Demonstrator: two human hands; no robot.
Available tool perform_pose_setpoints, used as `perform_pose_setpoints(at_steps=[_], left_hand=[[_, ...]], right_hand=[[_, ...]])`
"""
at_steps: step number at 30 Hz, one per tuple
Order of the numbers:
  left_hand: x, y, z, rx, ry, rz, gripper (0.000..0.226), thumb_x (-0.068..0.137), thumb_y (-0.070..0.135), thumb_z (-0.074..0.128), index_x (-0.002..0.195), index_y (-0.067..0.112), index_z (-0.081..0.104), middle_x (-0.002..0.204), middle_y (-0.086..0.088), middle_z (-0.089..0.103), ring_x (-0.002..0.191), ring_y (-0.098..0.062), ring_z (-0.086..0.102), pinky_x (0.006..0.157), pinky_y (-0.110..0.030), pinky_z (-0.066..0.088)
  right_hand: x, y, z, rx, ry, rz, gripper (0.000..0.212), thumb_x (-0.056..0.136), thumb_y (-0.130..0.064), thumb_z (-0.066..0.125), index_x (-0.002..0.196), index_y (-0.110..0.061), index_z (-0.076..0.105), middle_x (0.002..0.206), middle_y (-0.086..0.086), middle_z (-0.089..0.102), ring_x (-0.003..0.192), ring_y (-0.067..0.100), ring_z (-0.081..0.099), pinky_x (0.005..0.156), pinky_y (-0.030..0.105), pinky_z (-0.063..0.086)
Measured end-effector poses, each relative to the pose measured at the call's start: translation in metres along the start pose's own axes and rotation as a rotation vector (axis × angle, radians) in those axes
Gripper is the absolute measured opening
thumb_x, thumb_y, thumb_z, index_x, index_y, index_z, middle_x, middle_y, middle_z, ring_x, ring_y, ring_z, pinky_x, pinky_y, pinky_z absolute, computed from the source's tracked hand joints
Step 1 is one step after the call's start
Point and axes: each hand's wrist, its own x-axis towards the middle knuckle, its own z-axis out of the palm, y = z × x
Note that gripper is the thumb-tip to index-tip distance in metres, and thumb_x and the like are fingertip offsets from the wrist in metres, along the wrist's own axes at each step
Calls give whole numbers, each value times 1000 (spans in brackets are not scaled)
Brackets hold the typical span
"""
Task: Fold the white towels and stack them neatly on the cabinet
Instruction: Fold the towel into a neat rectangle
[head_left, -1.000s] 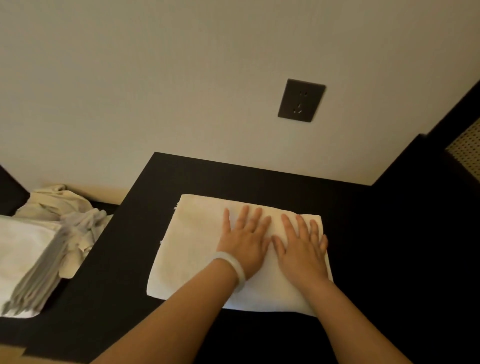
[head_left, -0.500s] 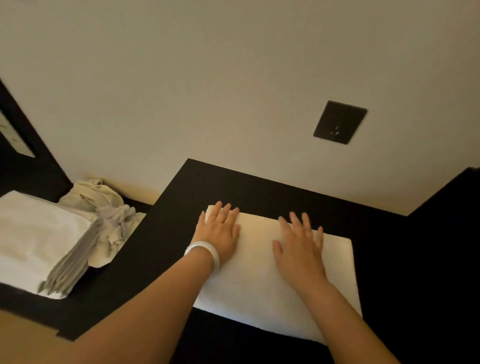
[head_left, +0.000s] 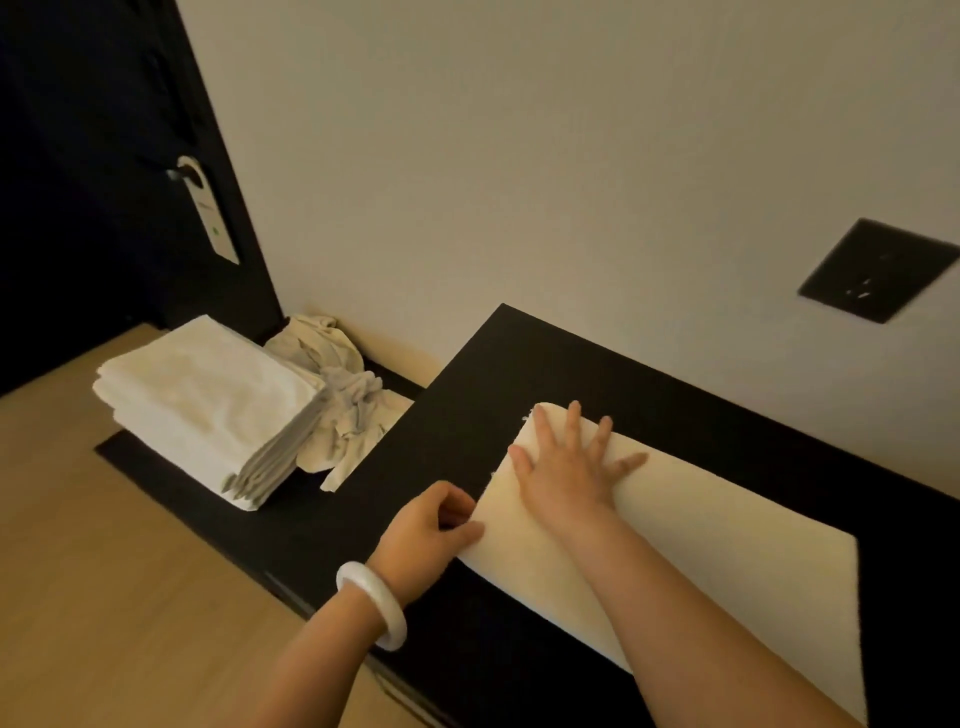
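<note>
The scene is dimly lit in a warm, yellowish cast, by which the wall (head_left: 519, 156) is rendered beige and the folded towel (head_left: 701, 561) cream. The light is soft and diffuse, and shadows are kept faint and soft-edged; a slight one is seen under the left hand (head_left: 431, 525), where the towel's edge is pinched. The black cabinet top (head_left: 519, 374) and the door (head_left: 78, 156) are sunk in darkness with little detail. The socket plate (head_left: 872, 270) near the right edge is smeared by motion blur. Straight lines are tilted and bowed towards the edges by the wide-angle lens.
</note>
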Motion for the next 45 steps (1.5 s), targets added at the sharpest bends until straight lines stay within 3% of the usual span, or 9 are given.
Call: perform_pose_setpoints(at_steps=[8,12,18,24,26,28,31,37,45], left_hand=[[-16,-6,1,170,-33,13,12,92,42,63,103,43,58,111,16,45,96,-4,52,74,-13,40],[-7,0,1,172,-65,2,27,97,47,52,105,25,65,112,8,43,100,-8,49,83,-22,41],[0,0,6,740,26,111,35,106,40,32,120,23,60,118,3,39,106,-14,34,92,-26,32],[-10,10,36,922,313,200,38,99,39,40,132,22,50,129,-3,39,119,-22,36,102,-33,36],[-12,16,55,852,280,335,55,101,45,29,151,24,26,160,0,15,150,-26,6,121,-40,7],[-4,27,76,912,112,485,63,102,50,19,155,28,-6,162,4,-20,145,-17,-31,115,-39,-19],[11,38,94,1081,-49,565,65,102,55,15,153,32,-19,158,6,-32,139,-19,-40,112,-47,-27],[19,32,88,1166,-46,424,60,97,58,2,148,43,-28,155,9,-37,143,-27,-34,110,-67,-17],[31,61,93,1130,-49,456,63,98,59,5,154,37,-11,164,5,-16,149,-25,-20,114,-60,-18]], right_hand=[[-4,1,8,5,54,-3,69,92,-69,10,153,-43,-7,166,3,3,149,44,-2,101,82,-3],[-7,5,7,20,64,-30,68,93,-69,10,154,-43,-6,166,2,3,150,42,-2,105,80,0],[-8,11,12,14,95,-53,68,89,-69,3,152,-46,-3,165,2,10,150,39,2,107,78,0],[-9,8,0,153,60,-41,59,100,-59,15,156,-42,7,166,-1,10,152,32,0,113,68,-6],[-15,17,-14,505,96,0,51,106,-44,22,156,-32,22,164,0,19,152,24,6,120,57,0],[-32,34,-18,744,246,61,46,107,-31,32,152,-25,32,162,2,26,152,19,11,123,48,8],[-73,62,1,485,322,51,50,106,-29,31,155,-25,24,164,0,16,152,15,4,123,41,0],[-119,151,45,101,181,57,65,91,-63,-11,150,-38,-20,159,-11,-21,147,7,-23,120,37,-14],[-138,217,18,147,177,338,80,84,-62,-12,156,-28,-8,165,-4,-9,150,14,-17,123,40,-10]])
